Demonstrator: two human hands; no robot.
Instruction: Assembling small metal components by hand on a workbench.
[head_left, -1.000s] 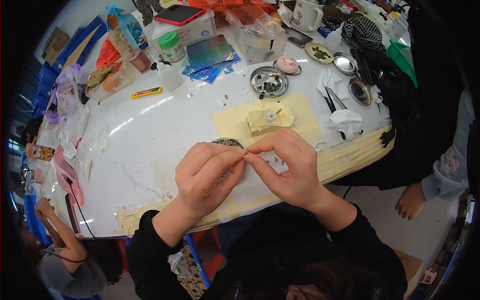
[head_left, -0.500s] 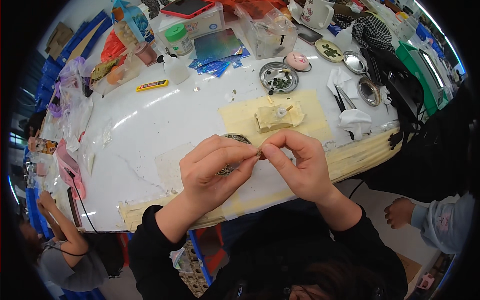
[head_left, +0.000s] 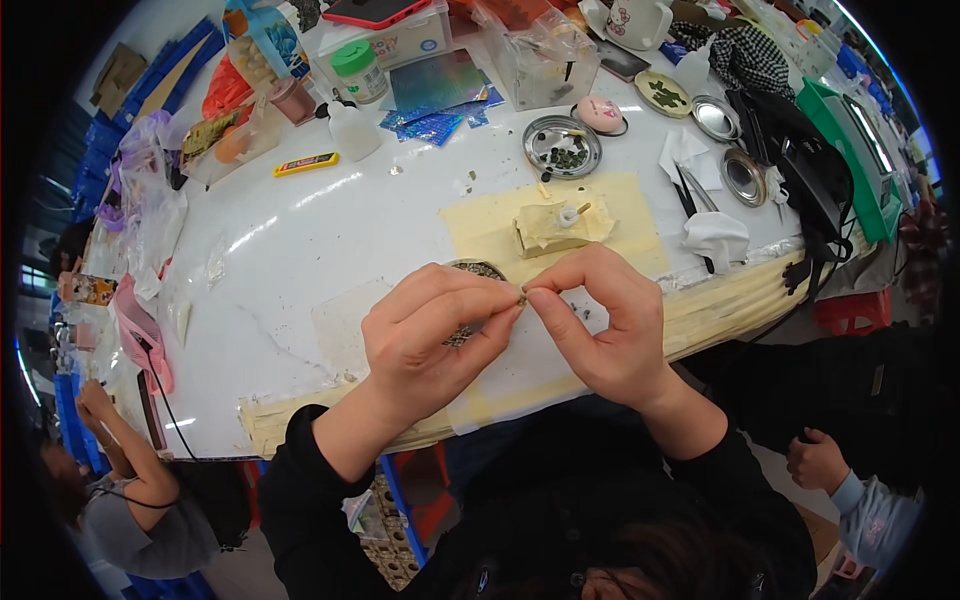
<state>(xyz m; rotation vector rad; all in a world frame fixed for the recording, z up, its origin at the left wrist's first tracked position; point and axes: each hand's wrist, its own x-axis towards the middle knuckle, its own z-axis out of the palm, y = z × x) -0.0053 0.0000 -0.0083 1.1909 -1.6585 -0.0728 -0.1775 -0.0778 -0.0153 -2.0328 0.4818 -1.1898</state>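
My left hand [head_left: 428, 335] and my right hand [head_left: 608, 325] meet fingertip to fingertip above the near part of the table. Both pinch at a tiny brownish piece [head_left: 522, 297], too small to name and mostly covered by the fingers. Partly hidden behind my left hand is a round dish [head_left: 484, 268] of small grey bits. Just beyond the hands, a block wrapped in cream tape [head_left: 545, 238] rests on a taped patch of the table, with a small white cup [head_left: 568, 217] and a thin stick on top. Farther back, a round metal tin [head_left: 596, 160] holds dark green pieces.
Tweezers [head_left: 698, 190] and white tissue [head_left: 716, 236] lie on the right, near open tin lids [head_left: 742, 178]. A squeeze bottle [head_left: 352, 133], a yellow box [head_left: 306, 165] and a green-lidded jar [head_left: 358, 75] stand behind. Another person's hand [head_left: 817, 461] is at the right.
My two hands stay pinched together, with slight finger movement around the tiny piece. At the right, the other person's hand and sleeve have moved a little lower, and a red stool now shows.
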